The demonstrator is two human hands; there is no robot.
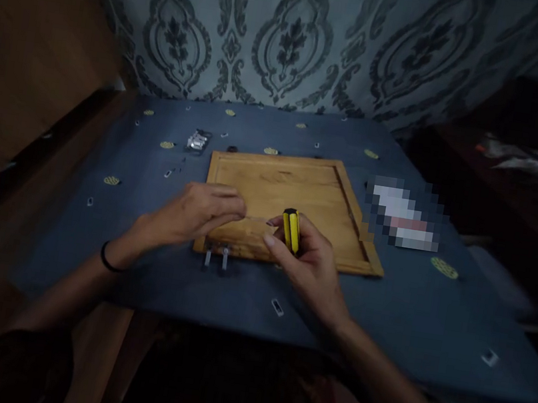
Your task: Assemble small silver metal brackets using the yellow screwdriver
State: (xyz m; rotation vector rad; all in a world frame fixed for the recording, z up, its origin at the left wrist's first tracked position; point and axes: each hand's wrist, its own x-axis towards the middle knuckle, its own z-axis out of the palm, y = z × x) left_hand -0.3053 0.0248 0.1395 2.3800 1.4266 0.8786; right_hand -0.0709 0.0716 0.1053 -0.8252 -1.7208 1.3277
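Observation:
My left hand (209, 211) is over the left part of a framed wooden panel (296, 185), fingertips pinched together. A thin, faint, pale piece (256, 218) runs from those fingertips towards my right hand (313, 259); its kind is unclear. My right hand is closed round the yellow-and-black handle of a screwdriver (291, 232), its black end up. The shaft does not show. Its thumb and index tips are close to the pale piece. Two small metal hinges (224, 259) stick out at the panel's near left edge.
Several shiny metal pieces (198, 142) lie bunched at the back left of the blue patterned tablecloth (153, 164). A few tiny dark bits (182, 165) lie nearer. A blurred-out pale object (403, 215) is right of the panel. Patterned fabric (293, 37) hangs behind; brown wood stands left.

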